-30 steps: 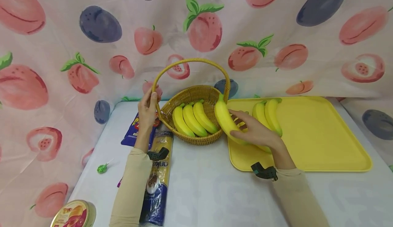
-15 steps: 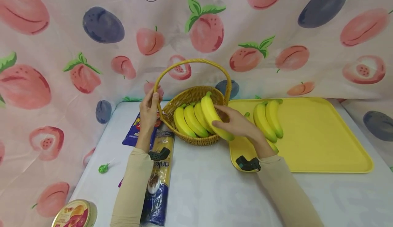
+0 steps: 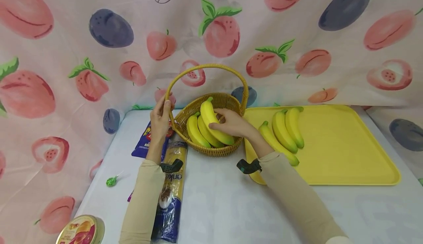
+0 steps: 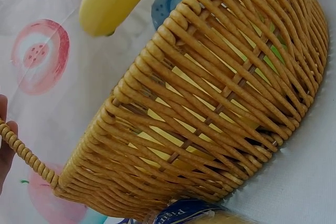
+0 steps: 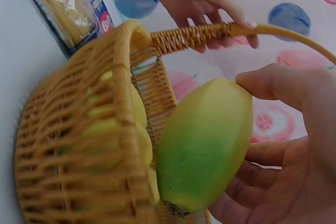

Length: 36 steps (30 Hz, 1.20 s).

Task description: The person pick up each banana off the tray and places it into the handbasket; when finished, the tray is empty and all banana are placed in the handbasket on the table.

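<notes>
I've got a banana (image 3: 211, 115) in the curled fingers (image 5: 268, 153) of my R hand (image 3: 235, 123), over the bananas inside (image 3: 195, 130) the basket (image 3: 214, 151); contact unclear. L hand (image 3: 160, 119) grips the handle (image 3: 206, 66). Looks like mid-loading; next move prob. calls for lowering, then release. R wrist cam shows its dark tip (image 5: 177, 209), hidden from head cam; L wrist cam, yellow thru the weave (image 4: 294, 51).

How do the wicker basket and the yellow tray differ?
The basket is woven and deep, while the tray is smooth and shallow. The basket has a tall arched handle; the tray has none. The left hand holds the basket by its handle; no hand grips the tray. Both contain bananas.
</notes>
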Tool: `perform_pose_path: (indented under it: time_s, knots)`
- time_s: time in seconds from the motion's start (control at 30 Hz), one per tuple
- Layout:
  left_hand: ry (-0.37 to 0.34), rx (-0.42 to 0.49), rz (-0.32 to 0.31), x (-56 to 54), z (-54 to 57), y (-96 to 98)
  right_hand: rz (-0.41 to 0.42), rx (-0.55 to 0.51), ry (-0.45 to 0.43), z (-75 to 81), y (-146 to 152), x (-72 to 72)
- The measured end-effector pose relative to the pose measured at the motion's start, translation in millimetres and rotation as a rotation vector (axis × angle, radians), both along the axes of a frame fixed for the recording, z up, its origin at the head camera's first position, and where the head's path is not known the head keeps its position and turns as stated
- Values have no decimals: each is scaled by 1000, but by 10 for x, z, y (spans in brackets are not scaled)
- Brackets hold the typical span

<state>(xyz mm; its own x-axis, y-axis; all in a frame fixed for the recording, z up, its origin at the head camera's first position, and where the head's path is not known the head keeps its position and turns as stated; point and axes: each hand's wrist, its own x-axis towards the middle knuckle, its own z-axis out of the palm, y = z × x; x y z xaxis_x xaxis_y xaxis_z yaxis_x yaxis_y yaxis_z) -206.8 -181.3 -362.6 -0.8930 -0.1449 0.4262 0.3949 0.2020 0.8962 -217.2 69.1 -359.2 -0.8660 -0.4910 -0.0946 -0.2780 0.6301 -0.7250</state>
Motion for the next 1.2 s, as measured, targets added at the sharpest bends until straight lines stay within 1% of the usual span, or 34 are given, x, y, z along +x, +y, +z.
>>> perform_pose_path:
  time_s: [0.17,0.37,0.47,0.67,0.77,0.97,1.1,1.2]
  knots:
    - [11,7,-7,2,2,3,27,23,-11,-20,-202,-57]
    - [-10,-10,6,17,-8,2,44,48,-28,-101,-431,-98]
    - [-18,-9,9,26,-8,-3,47,53,-43,-125,-538,-105]
    - [-7,-25,-3,20,10,-5,29,85,-51,-153,-712,-140]
    - [-5,-20,-8,16,19,-3,22,99,-48,-169,-774,-147]
    - [3,-7,-11,5,14,-1,1,120,-72,-186,-856,-115]
    - [5,-5,-3,-4,6,0,1,151,-82,-228,-879,-108]
    - [4,-6,-1,-8,3,1,-2,146,-80,-236,-865,-93]
